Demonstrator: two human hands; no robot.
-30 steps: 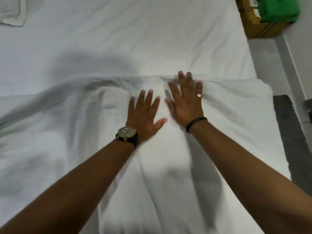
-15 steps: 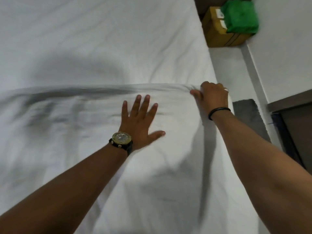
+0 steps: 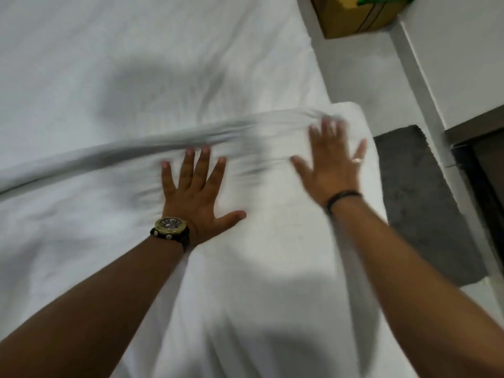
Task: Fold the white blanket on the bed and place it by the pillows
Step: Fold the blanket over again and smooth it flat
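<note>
The white blanket (image 3: 272, 241) lies folded across the near part of the bed, its far folded edge running from the left side up to the right corner. My left hand (image 3: 196, 192), with a watch on the wrist, presses flat on the blanket just below that edge, fingers spread. My right hand (image 3: 331, 165) lies flat and spread on the blanket near its far right corner, blurred by motion. No pillows are in view.
The bed's white sheet (image 3: 136, 50) stretches beyond the blanket. To the right are a pale floor, a dark grey mat (image 3: 425, 203), a yellow cardboard box (image 3: 351, 15) with something green on it, and a white wall with a dark doorway.
My right hand let go of the blanket's far right corner, which it gripped half a second ago, and now lies flat on it. The left hand stays pressed in place.
</note>
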